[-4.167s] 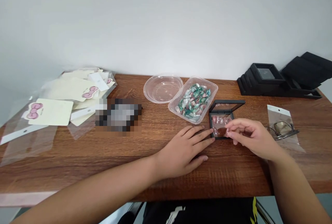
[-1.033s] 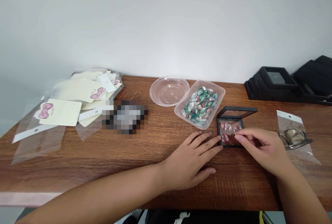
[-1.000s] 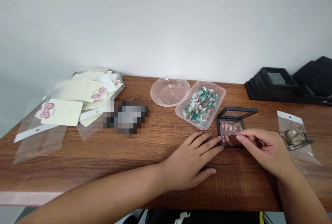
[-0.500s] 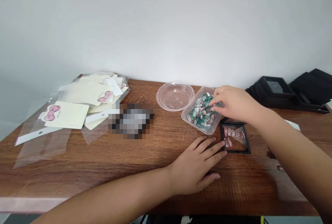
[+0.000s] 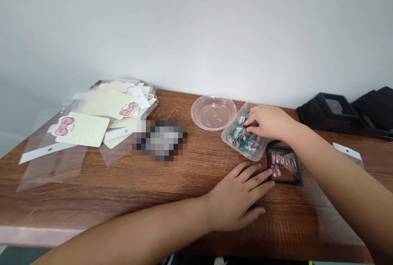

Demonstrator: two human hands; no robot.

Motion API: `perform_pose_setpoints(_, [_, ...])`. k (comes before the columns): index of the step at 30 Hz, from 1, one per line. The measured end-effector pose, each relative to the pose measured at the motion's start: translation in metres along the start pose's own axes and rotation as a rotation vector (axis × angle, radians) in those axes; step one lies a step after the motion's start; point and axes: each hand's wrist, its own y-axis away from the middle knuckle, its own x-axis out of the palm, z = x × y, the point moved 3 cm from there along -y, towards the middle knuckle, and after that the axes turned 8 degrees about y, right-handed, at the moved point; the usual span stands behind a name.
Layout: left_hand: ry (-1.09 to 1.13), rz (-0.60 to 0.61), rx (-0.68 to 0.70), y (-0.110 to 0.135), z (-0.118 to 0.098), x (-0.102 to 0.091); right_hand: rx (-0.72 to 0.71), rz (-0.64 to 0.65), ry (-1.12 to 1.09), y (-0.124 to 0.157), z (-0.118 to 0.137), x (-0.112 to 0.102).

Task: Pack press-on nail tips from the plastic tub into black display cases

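Clear plastic tub (image 5: 226,137): on the brown wood desk (image 5: 196,179), directly under the fingertips of the right hand (image 5: 267,121), which I see reaching in over its right-hand rim.
Nail-shaped pieces (image 5: 244,139): glossy teal, pink and clear, heaped in the tub, right at the grip.
Right grip: thumb and forefinger curled toward each other, tips close. Whether a piece is pinched between them, I cannot tell from my end.
Left hand (image 5: 238,199): palm down on the desk, nearer the body than the grip, fingers spread; fingertips touch the left edge of the case.
Black-framed case (image 5: 287,182): to the right of the grip and nearer the body, just beside the tub; its back edge runs partly behind the right forearm.
Pink pieces (image 5: 282,160): one row across the case, two more set below at the left.
Round clear dish (image 5: 213,113): left of the grip, against the tub's side.
Pixelated block (image 5: 161,142): farther left, dark-edged; I cannot make it out.
Cream cards (image 5: 86,132): far left of the grip, pink bows printed, heaped with clear bags.
Black cases (image 5: 331,111): well right of the grip, stacked near the wall.
White-topped bag (image 5: 346,150): right of the grip, partly covered by the forearm.
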Motion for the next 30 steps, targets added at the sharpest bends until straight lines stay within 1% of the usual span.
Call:
perform_pose_setpoints(8, [0.003, -0.004, -0.006, 0.000, 0.001, 0.002, -0.064, -0.032, 0.009, 0.002, 0.005, 0.001])
perform_pose_setpoints(13, [0.005, -0.005, -0.002, 0.001, 0.000, 0.001, -0.024, -0.064, -0.129, 0.010, -0.004, -0.008])
perform_pose_setpoints(16, [0.005, -0.002, -0.001, 0.001, 0.000, 0.001, -0.021, -0.127, -0.286, 0.022, -0.009, -0.016])
perform_pose_setpoints(19, [0.001, 0.011, -0.003, 0.001, 0.000, 0.000, -0.027, -0.290, -0.451, 0.043, -0.009, -0.025])
perform_pose_setpoints(22, [-0.002, 0.018, -0.006, 0.001, 0.001, 0.000, 0.013, -0.450, -0.633, 0.068, -0.003, -0.030])
perform_pose_setpoints(25, [-0.004, 0.022, -0.007, 0.001, 0.001, 0.000, 0.059, -0.546, -0.868, 0.092, 0.004, -0.027])
perform_pose_setpoints(30, [-0.005, 0.032, -0.012, 0.001, 0.002, 0.001, 0.058, -0.602, -1.280, 0.117, 0.012, -0.013])
